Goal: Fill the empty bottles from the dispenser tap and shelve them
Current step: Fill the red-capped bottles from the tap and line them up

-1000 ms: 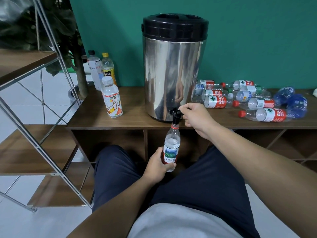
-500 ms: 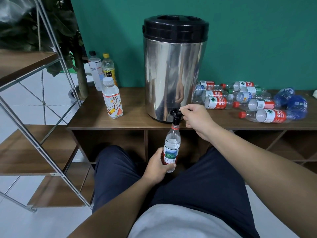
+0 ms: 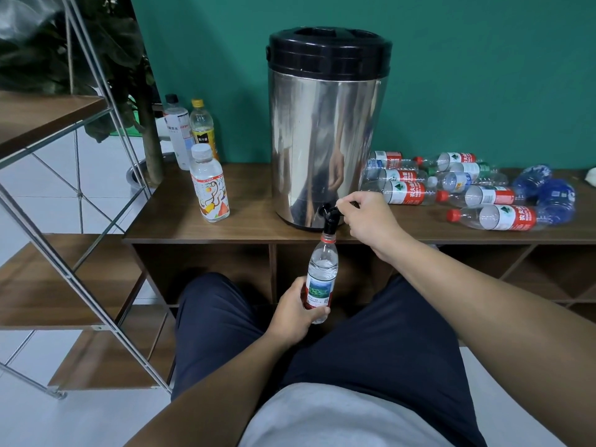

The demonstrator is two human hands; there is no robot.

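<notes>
Now L hand point(image 3: 295, 312) grips bottle point(image 3: 321, 279) under tap point(image 3: 330, 217), R hand point(image 3: 366, 217) pinching tap lever.

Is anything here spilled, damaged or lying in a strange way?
No spill is visible. The odd part is the pile of empty bottles right of the dispenser: they lie on their sides in a heap, and the blue ones look crumpled.
</notes>
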